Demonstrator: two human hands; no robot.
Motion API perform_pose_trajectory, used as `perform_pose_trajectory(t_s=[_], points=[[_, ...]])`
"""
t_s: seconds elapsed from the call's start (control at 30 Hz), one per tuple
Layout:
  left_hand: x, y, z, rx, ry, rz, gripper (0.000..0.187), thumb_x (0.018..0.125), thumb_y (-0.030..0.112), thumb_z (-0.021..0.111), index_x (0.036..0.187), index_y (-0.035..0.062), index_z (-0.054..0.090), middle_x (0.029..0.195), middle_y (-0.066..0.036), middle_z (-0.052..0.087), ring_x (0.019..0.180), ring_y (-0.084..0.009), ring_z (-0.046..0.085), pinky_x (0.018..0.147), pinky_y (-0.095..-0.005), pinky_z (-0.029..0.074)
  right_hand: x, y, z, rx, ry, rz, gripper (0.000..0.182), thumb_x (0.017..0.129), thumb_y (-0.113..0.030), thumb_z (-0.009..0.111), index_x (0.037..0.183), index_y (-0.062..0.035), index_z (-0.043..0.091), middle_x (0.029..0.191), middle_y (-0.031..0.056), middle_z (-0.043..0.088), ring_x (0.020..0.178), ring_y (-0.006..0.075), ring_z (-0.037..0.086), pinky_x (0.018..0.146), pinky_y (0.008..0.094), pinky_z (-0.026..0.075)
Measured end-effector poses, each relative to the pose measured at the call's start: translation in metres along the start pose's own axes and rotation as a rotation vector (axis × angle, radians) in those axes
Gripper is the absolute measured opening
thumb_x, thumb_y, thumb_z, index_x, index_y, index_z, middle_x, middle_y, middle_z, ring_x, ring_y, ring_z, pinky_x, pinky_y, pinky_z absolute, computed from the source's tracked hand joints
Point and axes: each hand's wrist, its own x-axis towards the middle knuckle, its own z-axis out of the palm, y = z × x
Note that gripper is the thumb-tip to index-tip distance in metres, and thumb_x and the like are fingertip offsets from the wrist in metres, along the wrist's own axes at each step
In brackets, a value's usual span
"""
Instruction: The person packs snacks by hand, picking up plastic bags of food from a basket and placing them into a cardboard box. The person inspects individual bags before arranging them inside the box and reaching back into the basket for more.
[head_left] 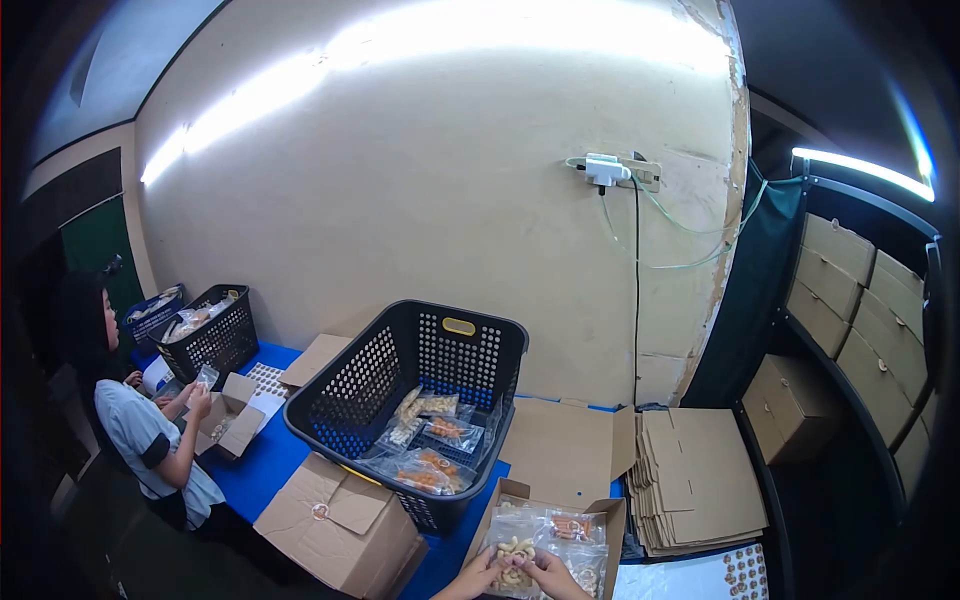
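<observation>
My left hand (474, 578) and my right hand (560, 578) are closed on opposite edges of a clear plastic packet of pale, curled snacks (515, 560). Both hold it over an open cardboard box (614, 545) at the bottom of the view. Inside that box lie other clear packets, one of them with orange stick-like snacks (573, 527). Behind the box, to the left, stands a large black perforated basket (345, 392). Several packets of orange snacks (430, 472) and pale snacks (405, 430) rest at its bottom.
A closed carton (325, 520) sits left of the basket. Stacked flat cardboard (700, 480) and a sticker sheet (745, 572) are at right. Farther left, a co-worker (150, 430) holds a small packet over another open box (232, 425). Shelved cartons (880, 330) line the right.
</observation>
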Motion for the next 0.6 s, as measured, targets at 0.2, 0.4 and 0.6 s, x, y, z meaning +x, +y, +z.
perform_pose_trajectory(t_s=[0.2,0.4,0.6], points=[[-0.005,0.000,0.006,0.256,0.410,0.253,0.036,0.094,0.018,0.050,0.123,-0.0026,0.048,0.108,-0.012,0.060,0.100,-0.0211,0.056,0.089,-0.0299,0.044,-0.004,-0.025,0.021,0.042,-0.027,0.035,0.044,0.093,-0.029,0.056,0.125,0.0004,0.050,0.115,0.0121,0.059,0.103,0.0184,0.056,0.086,0.0309,0.046],[0.003,0.009,0.004,0.226,0.351,-0.031,0.045,0.093,0.028,0.055,0.126,-0.0020,0.047,0.110,-0.011,0.061,0.093,-0.0206,0.058,0.082,-0.0302,0.047,-0.002,-0.035,0.024,0.125,0.019,0.077,0.046,0.093,-0.030,0.056,0.126,0.0011,0.049,0.114,0.0123,0.059,0.101,0.0195,0.055,0.084,0.0309,0.046],[0.002,0.013,0.017,0.288,0.383,0.111,0.058,0.091,0.035,0.057,0.135,0.0011,0.039,0.127,-0.017,0.051,0.116,-0.0246,0.049,0.097,-0.0332,0.039,-0.001,-0.027,0.012,0.144,0.015,0.052,0.051,0.093,-0.032,0.055,0.130,0.0031,0.045,0.118,0.0140,0.057,0.107,0.0219,0.055,0.089,0.0307,0.044]])
